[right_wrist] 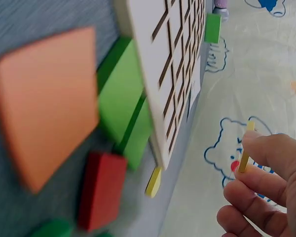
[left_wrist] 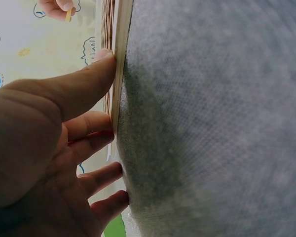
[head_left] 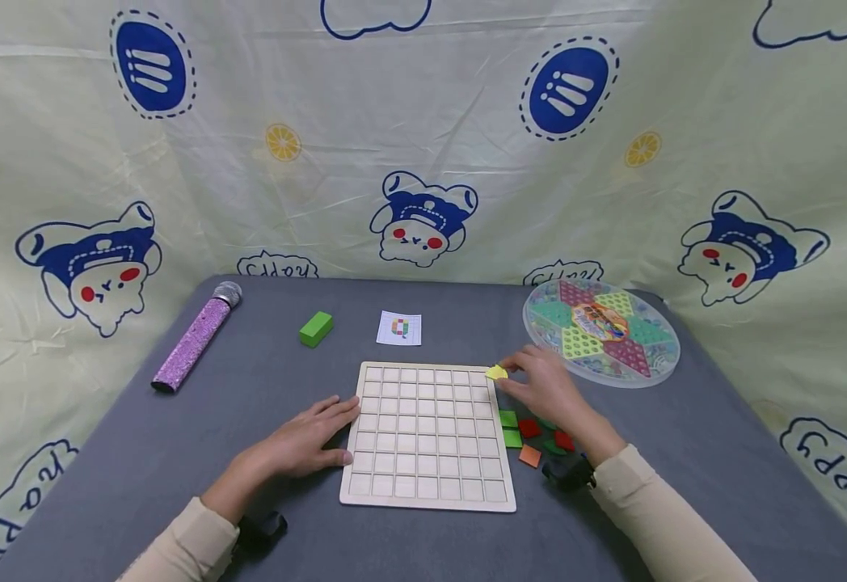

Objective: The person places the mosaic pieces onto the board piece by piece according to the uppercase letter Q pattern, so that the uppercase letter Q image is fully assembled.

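Note:
A pale wooden board with a square grid (head_left: 427, 432) lies on the grey-covered table. My left hand (head_left: 305, 440) touches its left edge with thumb and extended fingertips; the left wrist view shows that hand (left_wrist: 44, 133) against the board's side (left_wrist: 119, 64). At the far right corner, my right hand (head_left: 547, 388) pinches a small yellow tile (head_left: 496, 373). In the right wrist view the tile (right_wrist: 245, 150) stands on edge between thumb and forefinger of the hand (right_wrist: 271, 180), raised off the table. Another yellow piece (right_wrist: 153, 182) lies beside the board's corner.
Green tiles (head_left: 512, 438), red tiles (head_left: 528, 428) and an orange tile (head_left: 529, 457) lie right of the board. Behind are a green block (head_left: 316, 329), a patterned card (head_left: 399, 328) and a round game box (head_left: 601, 333). A pink glittery microphone (head_left: 194, 339) lies far left.

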`<state>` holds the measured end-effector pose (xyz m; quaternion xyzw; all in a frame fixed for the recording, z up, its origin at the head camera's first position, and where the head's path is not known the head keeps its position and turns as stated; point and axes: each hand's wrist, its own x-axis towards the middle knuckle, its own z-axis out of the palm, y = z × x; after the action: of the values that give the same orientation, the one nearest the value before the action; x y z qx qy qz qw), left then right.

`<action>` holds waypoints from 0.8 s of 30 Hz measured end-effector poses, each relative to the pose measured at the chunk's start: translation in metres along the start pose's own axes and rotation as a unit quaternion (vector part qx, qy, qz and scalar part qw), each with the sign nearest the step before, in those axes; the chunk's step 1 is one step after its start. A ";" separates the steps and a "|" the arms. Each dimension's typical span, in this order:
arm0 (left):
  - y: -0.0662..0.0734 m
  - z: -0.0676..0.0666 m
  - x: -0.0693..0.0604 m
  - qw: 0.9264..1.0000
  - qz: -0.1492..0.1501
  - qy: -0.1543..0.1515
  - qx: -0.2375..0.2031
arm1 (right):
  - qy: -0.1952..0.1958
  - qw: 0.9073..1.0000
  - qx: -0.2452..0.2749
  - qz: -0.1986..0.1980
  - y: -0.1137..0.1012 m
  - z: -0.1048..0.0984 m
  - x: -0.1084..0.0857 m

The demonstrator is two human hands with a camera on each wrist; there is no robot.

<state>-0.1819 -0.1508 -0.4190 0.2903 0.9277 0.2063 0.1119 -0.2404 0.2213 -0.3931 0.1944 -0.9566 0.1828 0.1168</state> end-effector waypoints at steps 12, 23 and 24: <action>0.000 0.001 0.001 1.000 -0.007 -0.003 -0.004 | -0.026 0.999 0.028 -0.003 -0.036 0.013 0.017; 0.000 0.001 0.001 1.000 -0.014 -0.003 -0.010 | -0.037 0.997 0.038 -0.057 -0.062 0.030 0.030; -0.001 0.001 0.001 1.000 -0.014 -0.003 -0.009 | -0.038 0.997 0.039 -0.058 -0.064 0.032 0.031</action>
<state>-0.1827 -0.1504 -0.4201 0.2768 0.9294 0.2124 0.1203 -0.2465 0.1439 -0.3933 0.2610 -0.9395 0.2057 0.0831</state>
